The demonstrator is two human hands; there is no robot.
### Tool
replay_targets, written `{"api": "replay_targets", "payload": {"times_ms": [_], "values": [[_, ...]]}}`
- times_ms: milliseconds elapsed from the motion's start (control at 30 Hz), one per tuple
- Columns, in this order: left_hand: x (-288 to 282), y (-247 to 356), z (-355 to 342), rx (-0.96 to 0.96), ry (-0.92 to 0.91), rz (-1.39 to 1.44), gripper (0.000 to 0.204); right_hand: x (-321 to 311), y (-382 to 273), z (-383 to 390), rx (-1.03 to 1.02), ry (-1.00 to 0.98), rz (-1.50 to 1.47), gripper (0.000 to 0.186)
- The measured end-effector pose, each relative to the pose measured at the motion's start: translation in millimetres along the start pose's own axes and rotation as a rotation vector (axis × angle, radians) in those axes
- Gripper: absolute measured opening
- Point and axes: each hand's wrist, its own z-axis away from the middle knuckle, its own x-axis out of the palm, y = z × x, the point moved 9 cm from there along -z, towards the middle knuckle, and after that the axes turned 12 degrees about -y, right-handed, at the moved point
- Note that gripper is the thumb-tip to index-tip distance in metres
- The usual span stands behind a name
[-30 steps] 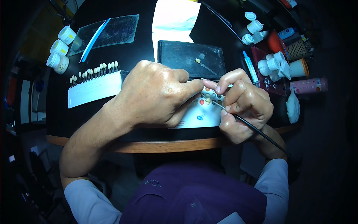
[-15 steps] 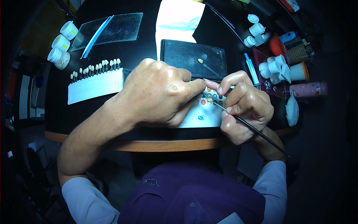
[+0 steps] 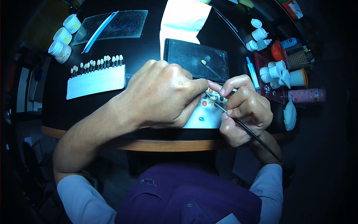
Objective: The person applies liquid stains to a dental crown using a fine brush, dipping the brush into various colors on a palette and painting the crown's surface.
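My right hand [image 3: 249,108] grips a thin brush [image 3: 257,136] with a black handle, its tip pointing at the fingertips of my left hand. My left hand [image 3: 164,95] is pinched closed, back of the hand up. A small pale piece [image 3: 212,98] shows by its fingertips; what the fingers hold is mostly hidden. The index fingers of both hands meet or nearly meet. Beneath them lies a white card-like palette [image 3: 194,121] with coloured round spots and a blue smear. Just beyond, a single tooth shade tab [image 3: 203,62] lies on a closed black case [image 3: 182,56].
To the left stands a white shade guide [image 3: 96,83] with a row of tooth tabs. Behind it are a glass slab [image 3: 130,24] and white jars [image 3: 59,50]. White paper [image 3: 184,18] lies at the back. Bottles, a pink cylinder [image 3: 307,95] and a blue-white tube [image 3: 252,72] crowd the right.
The whole view has shifted slightly. Both hands stay together over the palette, and the brush tip remains close to the left fingertips.
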Motion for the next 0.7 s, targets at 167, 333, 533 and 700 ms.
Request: {"api": "replay_targets", "payload": {"times_ms": [167, 333, 533, 700], "values": [[-1.9, 2.8, -1.4, -0.002, -0.002, -0.001, 0.027, -1.3, -1.6, -1.4, 0.005, 0.011, 0.024, 0.020], [1.7, -0.6, -0.8, -0.016, -0.009, 0.002, 0.028, -0.4, -0.1, -1.1, -0.001, 0.020, 0.045, 0.021], [1.0, 0.8, -1.1, -0.009, -0.008, 0.001, 0.029, -0.5, -0.7, -0.4, -0.002, 0.026, 0.055, 0.020], [-0.8, 0.7, -2.7, -0.039, -0.003, 0.015, 0.018, -0.6, -0.4, -0.6, -0.016, 0.028, 0.049, 0.020]]}}
